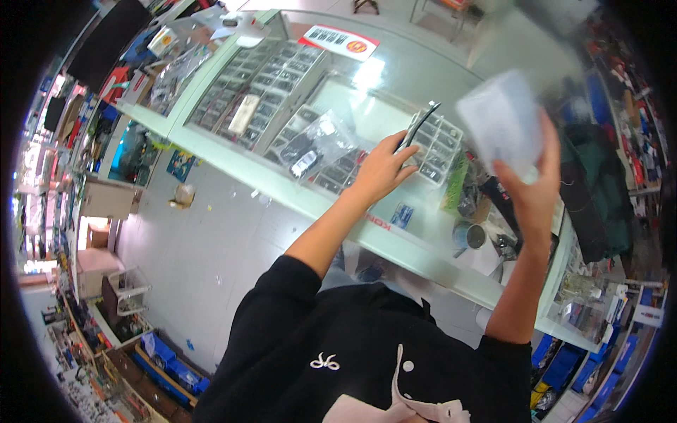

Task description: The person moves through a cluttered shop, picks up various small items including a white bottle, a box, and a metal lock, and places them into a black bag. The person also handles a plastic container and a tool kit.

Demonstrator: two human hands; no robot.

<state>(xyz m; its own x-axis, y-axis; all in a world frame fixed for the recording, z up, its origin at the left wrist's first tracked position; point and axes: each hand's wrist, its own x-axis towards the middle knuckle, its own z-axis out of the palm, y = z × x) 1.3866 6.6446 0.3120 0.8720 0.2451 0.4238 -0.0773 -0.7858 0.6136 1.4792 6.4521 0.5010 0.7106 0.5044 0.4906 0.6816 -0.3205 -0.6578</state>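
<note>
Right hand: fingers clasping blurred white block, upper right of frame. Left hand: fingers pinching slim dark tool, near frame centre, long axis toward upper right; block lies right of tool.

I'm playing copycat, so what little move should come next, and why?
Maybe lower the white object onto the glass counter, since the right hand holds it up and the left hand has a thin dark tool, so both are busy.

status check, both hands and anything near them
Left hand holds dark slender tool. Right hand grips blurred white object. Clear bag near left hand.
</note>
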